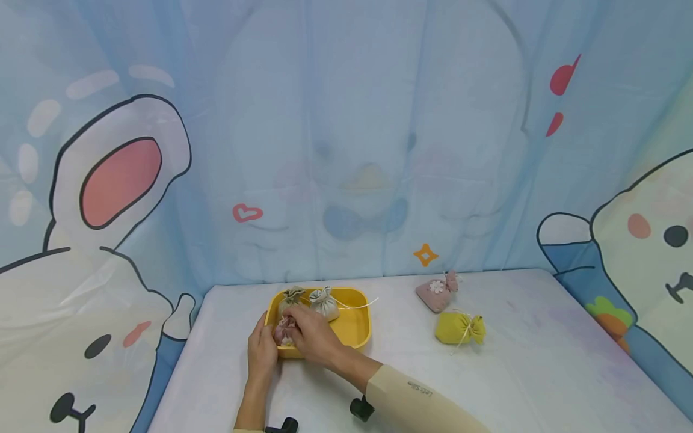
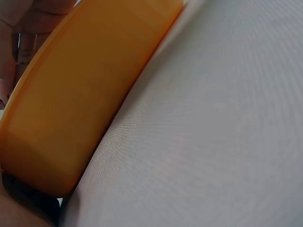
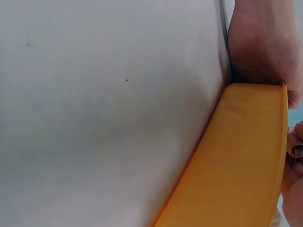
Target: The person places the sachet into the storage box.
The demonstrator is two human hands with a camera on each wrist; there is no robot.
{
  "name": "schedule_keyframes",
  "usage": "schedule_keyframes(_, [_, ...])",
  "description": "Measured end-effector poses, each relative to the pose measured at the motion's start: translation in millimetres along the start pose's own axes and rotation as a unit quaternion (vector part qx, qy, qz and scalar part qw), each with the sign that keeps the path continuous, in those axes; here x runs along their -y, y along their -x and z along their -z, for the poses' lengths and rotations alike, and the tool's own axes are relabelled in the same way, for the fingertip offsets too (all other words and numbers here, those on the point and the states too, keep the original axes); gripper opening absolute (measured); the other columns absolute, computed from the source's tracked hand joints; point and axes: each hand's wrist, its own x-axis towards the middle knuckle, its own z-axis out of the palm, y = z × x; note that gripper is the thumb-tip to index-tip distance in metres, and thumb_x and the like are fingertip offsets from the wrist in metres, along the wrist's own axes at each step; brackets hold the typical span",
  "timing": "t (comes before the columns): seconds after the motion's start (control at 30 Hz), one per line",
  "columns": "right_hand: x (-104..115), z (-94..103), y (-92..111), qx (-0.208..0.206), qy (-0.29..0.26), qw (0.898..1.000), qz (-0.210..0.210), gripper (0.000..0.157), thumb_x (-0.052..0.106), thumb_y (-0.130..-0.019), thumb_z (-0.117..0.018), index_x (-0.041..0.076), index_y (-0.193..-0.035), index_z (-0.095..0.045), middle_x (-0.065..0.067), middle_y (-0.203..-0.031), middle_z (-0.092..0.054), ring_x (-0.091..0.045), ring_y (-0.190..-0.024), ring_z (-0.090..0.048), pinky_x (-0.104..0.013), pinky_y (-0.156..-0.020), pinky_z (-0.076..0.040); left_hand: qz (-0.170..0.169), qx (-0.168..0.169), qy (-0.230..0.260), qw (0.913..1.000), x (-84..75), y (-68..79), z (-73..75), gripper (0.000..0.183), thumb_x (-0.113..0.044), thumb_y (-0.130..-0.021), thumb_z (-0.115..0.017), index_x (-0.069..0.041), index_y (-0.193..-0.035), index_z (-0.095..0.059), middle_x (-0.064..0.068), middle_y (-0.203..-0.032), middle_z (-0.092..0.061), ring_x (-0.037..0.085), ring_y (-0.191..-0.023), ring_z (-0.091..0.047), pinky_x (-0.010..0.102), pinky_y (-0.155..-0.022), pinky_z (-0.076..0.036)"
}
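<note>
A yellow tray (image 1: 354, 328) stands on the white-covered table. My left hand (image 1: 261, 350) holds its left side; the right wrist view shows the thumb (image 3: 294, 98) over the rim. My right hand (image 1: 315, 335) reaches into the tray from the front right and pinches a small pink drawstring pouch (image 1: 283, 334) in the near left corner, partly covering it. Behind it lie an olive drawstring pouch (image 1: 293, 294) and a pale grey one (image 1: 324, 305), whose cord trails over the tray's right rim. The left wrist view shows mostly the tray's outer wall (image 2: 90, 90).
Right of the tray lie a dusty pink pouch (image 1: 435, 294) with a white flower and, nearer, a yellow-green pouch (image 1: 453, 328) tied with cord. A printed curtain (image 1: 368, 120) hangs behind the table. Dark wrist devices (image 1: 361, 408) show near the forearms.
</note>
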Motion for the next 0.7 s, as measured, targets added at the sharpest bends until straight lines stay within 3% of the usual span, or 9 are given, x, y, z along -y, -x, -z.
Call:
schedule_keyframes(0.27, [-3,1.4,1,0.005,0.002,1.000,-0.012,0.036,0.010,-0.100,-0.067,0.010,-0.135,-0.061,-0.001,-0.126,-0.068,-0.012,-0.109,-0.064,-0.029,-0.098,-0.059,0.003,0.003,-0.004,1.0000,-0.1,-1.0,-0.4,0.055,-0.013,-0.105,-0.032,-0.001,-0.157,-0.043,0.021,-0.159,-0.047,0.038,-0.151,-0.040,0.057,-0.127,-0.032])
schedule_keyframes(0.4, [-6,2.2,3,0.013,0.010,1.000,-0.024,0.041,0.014,-0.100,-0.069,0.011,-0.140,-0.058,-0.004,-0.134,-0.066,-0.016,-0.119,-0.064,-0.033,-0.104,-0.058,0.007,0.005,-0.003,1.0000,-0.7,-0.9,-0.1,0.054,-0.014,-0.106,-0.031,-0.001,-0.157,-0.043,0.021,-0.160,-0.046,0.038,-0.152,-0.038,0.057,-0.128,-0.030])
schedule_keyframes(0.5, [-7,4.3,5,0.019,0.021,0.999,-0.034,0.048,0.020,-0.100,-0.069,0.010,-0.145,-0.056,-0.007,-0.142,-0.063,-0.022,-0.130,-0.062,-0.039,-0.111,-0.054,0.010,0.007,-0.005,0.9999,-1.8,-0.2,0.1,0.055,-0.014,-0.106,-0.030,-0.001,-0.157,-0.043,0.021,-0.160,-0.046,0.038,-0.153,-0.037,0.056,-0.128,-0.029])
schedule_keyframes(0.7, [-10,13.2,9,0.011,0.015,0.999,-0.050,0.055,0.037,-0.100,-0.068,0.010,-0.147,-0.056,-0.007,-0.148,-0.061,-0.024,-0.136,-0.059,-0.045,-0.115,-0.051,0.009,0.005,-0.006,0.9999,-3.6,1.5,0.9,0.055,-0.014,-0.105,-0.031,0.000,-0.157,-0.042,0.022,-0.160,-0.045,0.038,-0.153,-0.037,0.056,-0.128,-0.029])
